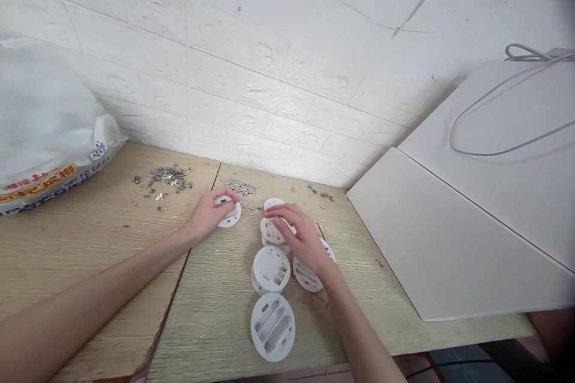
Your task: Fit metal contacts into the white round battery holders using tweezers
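My left hand [211,215] has its thumb and fingers closed on a white round battery case [230,219], which rests on or just above the table. My right hand [300,236] is over a group of similar cases, its fingers stretched and thumb apart, with nothing visible in it. Beneath its fingers lies a white case [272,231], partly covered. Closer to me are another stacked case [271,268] and a case with open battery slots [273,327]. One more case [308,275] is partly hidden by my right wrist.
Small metal pieces lie in a pile [173,178] on the left board and in another pile [240,187] by the wall. A large printed plastic bag [49,125] stands at left. A white box [426,221] with a grey cable [458,143] fills the right side.
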`<state>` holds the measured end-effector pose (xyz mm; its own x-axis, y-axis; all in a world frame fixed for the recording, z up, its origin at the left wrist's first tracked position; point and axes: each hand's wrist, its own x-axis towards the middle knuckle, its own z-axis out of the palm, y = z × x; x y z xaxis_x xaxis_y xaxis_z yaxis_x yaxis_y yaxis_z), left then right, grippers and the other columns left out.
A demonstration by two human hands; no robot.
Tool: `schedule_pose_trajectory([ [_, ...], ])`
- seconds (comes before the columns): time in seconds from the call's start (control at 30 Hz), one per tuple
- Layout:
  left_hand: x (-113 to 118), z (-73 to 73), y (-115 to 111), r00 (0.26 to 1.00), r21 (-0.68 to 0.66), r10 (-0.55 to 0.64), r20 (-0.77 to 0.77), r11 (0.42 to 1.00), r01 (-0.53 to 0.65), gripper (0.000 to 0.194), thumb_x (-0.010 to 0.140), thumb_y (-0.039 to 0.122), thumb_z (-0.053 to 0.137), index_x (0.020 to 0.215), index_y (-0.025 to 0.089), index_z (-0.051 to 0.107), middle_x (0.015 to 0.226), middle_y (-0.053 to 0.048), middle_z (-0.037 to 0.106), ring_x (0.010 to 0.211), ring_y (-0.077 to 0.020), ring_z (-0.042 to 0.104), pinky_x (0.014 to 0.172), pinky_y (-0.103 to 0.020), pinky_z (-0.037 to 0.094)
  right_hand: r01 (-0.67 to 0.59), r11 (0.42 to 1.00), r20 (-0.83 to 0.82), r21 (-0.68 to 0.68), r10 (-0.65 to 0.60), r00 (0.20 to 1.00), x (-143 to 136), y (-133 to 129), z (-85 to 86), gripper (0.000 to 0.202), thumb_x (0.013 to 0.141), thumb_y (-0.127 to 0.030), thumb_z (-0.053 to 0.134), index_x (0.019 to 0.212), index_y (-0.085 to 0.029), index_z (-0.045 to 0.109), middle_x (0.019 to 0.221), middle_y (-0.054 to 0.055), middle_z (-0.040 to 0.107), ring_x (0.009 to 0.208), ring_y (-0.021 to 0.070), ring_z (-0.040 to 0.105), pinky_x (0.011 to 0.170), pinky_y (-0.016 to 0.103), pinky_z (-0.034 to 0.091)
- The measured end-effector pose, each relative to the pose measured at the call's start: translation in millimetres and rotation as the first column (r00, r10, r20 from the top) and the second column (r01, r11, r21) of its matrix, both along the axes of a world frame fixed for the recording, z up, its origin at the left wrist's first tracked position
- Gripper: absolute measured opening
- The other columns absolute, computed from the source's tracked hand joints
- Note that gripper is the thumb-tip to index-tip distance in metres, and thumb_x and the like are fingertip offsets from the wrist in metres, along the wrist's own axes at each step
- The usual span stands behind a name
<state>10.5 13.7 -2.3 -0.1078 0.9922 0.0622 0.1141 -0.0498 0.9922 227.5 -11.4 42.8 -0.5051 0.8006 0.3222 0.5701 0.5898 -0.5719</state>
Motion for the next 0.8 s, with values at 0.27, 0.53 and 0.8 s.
schedule_pose_trajectory([
  [0.27, -4.1, 1.8, -0.7, 0.991, -0.033, -0.119, -0.056, 0.993, 0.117, 0.013, 0.063, 0.028, 0.061, 0.070, 0.018, 0.066, 0.064, 0.001, 0.061, 0.054, -0.0140, 0.052, 0.052, -0.023, 0.037, 0.057, 0.998, 0.284, -0.029, -0.046, 0.958, -37.9, 28.2, -5.5, 0.030, 0.095, -0.029, 0.035, 0.102, -0.022, 0.064, 0.066, 0.000, 0.065, 0.066, 0.0140, 0.058, 0.063, 0.024, 0.037],
  [0.53, -2.1, 6.8, -6.3, 0.983, -0.031, -0.173, -0.069, 0.985, 0.171, 0.016, 0.066, 0.028, 0.056, 0.071, 0.019, 0.068, 0.064, 0.000, 0.062, 0.056, -0.0149, 0.053, 0.052, -0.024, 0.039, 0.041, 0.998, 0.336, 0.053, -0.056, 0.940, -34.6, 17.5, -23.0, 0.031, 0.097, -0.024, 0.031, 0.106, -0.022, 0.061, 0.080, 0.005, 0.065, 0.071, 0.0167, 0.059, 0.062, 0.026, 0.037],
  [0.8, 3.5, 8.2, -15.4, 0.964, -0.025, -0.223, -0.145, 0.975, 0.222, 0.023, 0.066, 0.025, 0.059, 0.085, 0.021, 0.071, 0.077, -0.002, 0.067, 0.065, -0.0173, 0.058, 0.056, -0.025, 0.043, 0.015, 0.992, 0.173, 0.129, -0.038, 0.984, -32.0, 18.9, -32.7, 0.026, 0.093, -0.023, 0.044, 0.098, -0.019, 0.069, 0.078, 0.004, 0.059, 0.073, 0.0135, 0.054, 0.066, 0.025, 0.040],
])
